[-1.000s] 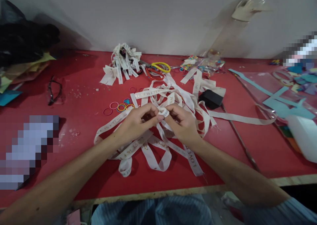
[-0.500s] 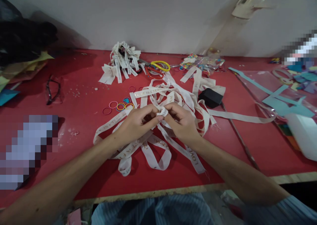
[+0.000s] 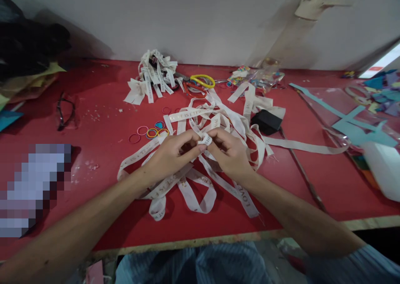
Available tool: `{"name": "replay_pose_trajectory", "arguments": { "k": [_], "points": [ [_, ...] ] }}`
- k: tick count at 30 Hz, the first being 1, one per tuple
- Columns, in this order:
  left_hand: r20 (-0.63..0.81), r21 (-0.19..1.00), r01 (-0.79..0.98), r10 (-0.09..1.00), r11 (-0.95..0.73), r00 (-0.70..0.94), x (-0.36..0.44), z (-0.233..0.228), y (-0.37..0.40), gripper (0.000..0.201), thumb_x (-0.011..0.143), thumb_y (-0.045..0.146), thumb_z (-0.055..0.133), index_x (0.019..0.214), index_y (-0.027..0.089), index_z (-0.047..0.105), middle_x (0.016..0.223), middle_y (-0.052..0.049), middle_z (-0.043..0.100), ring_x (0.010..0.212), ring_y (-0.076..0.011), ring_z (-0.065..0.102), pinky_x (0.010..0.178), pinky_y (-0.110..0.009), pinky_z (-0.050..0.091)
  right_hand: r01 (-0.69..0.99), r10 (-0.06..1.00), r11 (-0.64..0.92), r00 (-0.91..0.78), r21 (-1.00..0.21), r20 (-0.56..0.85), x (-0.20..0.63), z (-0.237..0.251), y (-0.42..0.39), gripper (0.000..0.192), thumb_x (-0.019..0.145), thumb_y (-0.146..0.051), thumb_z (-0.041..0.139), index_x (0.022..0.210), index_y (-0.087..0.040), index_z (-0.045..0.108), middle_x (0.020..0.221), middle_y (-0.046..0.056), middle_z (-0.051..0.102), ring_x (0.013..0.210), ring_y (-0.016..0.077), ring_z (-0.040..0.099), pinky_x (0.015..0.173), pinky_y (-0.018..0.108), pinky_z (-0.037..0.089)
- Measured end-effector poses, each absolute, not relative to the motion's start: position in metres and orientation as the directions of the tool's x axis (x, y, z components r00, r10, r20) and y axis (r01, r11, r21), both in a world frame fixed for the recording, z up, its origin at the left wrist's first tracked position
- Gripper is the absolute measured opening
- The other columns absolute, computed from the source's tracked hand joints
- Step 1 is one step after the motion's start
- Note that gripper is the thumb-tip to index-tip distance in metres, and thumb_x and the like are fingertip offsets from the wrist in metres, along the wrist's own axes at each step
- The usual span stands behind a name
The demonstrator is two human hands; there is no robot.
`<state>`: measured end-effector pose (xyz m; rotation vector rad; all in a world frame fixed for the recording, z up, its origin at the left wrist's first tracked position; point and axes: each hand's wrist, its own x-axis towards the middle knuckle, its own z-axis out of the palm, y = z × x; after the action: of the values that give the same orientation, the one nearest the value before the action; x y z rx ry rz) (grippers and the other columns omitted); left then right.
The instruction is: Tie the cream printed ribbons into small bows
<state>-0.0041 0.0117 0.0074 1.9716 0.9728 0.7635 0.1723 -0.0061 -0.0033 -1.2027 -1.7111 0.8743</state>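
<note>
Left hand: the left hand point(image 3: 170, 154) pinches a folded cream printed ribbon loop point(image 3: 205, 139).
Right hand: the right hand point(image 3: 229, 152) pinches its other side.
Ribbon: above loose cream ribbon strips point(image 3: 200, 194) on the red worktop point(image 3: 100, 150).

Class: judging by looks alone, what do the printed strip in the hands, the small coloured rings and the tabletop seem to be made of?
Ribbon, pinched by left hand and right hand: probably woven satin, limp, faint sheen, frayed ends. Coloured rings: likely elastic or rubber, thin and round; too small to be sure. Table: red matte covering over a pale, wood-like edge.

Ribbon point(image 3: 206, 140) — satin cloth (slightly glossy).
</note>
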Motion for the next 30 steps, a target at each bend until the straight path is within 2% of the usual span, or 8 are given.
{"name": "replay_pose_trajectory", "arguments": {
  "k": [10, 30],
  "points": [
    [0.157, 0.855, 0.347, 0.83, -0.385, 0.535, -0.0047, 0.0068, 0.0117, 0.02, 0.091, 0.033, 0.052, 0.077, 0.018, 0.05, 0.064, 0.006, 0.045, 0.056, -0.007, 0.039, 0.052, -0.019, 0.031, 0.36, 0.959, 0.273, -0.177, -0.892, 0.222, 0.1728, -0.0052, -0.0064, 0.005, 0.087, -0.02, 0.054, 0.083, -0.02, 0.058, 0.07, -0.002, 0.054, 0.059, 0.0091, 0.046, 0.053, 0.022, 0.036],
    [0.166, 0.839, 0.359, 0.821, -0.409, 0.547, -0.0038, 0.0055, 0.0127, 0.019, 0.092, 0.03, 0.051, 0.077, 0.018, 0.046, 0.065, 0.007, 0.044, 0.057, -0.0061, 0.039, 0.053, -0.018, 0.031, 0.359, 0.958, 0.272, -0.19, -0.893, 0.216, 0.1719, -0.0055, -0.0048, 0.004, 0.087, -0.018, 0.054, 0.083, -0.019, 0.056, 0.066, -0.004, 0.05, 0.056, 0.0073, 0.042, 0.051, 0.02, 0.033]
  ]
}}
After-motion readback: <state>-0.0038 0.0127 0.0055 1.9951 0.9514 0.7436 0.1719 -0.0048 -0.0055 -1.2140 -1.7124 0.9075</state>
